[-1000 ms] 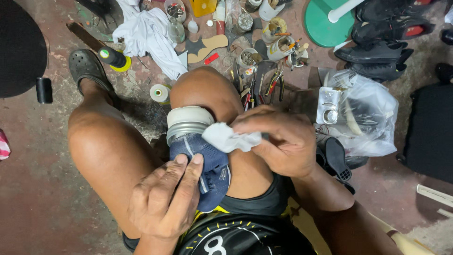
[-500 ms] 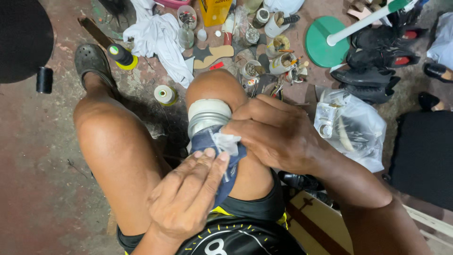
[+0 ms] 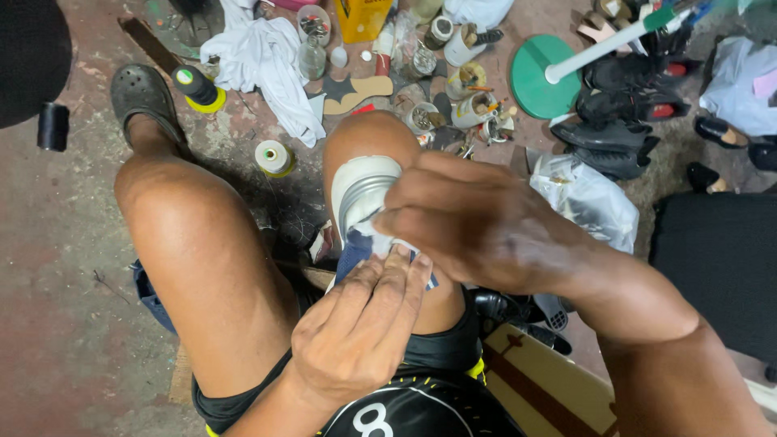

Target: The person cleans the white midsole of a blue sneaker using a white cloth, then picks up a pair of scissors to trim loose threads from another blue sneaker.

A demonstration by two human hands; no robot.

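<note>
Pressing down from the near edge of the view, the left hand (image 3: 360,332) lays its flat, close-set fingers (image 3: 396,279) on the blue upper of a sneaker (image 3: 364,214) that rests on the person's right thigh and knee. It grips nothing; the palm only bears on the shoe. Just beyond it, the right hand (image 3: 477,218) curls over the shoe from the right side, its fingers closed on a small white cloth (image 3: 368,240) held against the shoe where the blue upper meets the pale sole. The sneaker's white and grey toe points away, toward the floor.

Left of the shoe lies the other bare thigh, with a dark clog (image 3: 142,97) on that foot. Between the two legs, on the concrete floor, stands a white spool of thread (image 3: 273,156), and near the clog a dark spool on a yellow base (image 3: 198,87). Farther out a white rag (image 3: 267,61) lies crumpled among small jars and tins. To the right sit a clear plastic bag (image 3: 587,202), a round green stand base (image 3: 541,77) and a heap of black shoes (image 3: 623,105).
</note>
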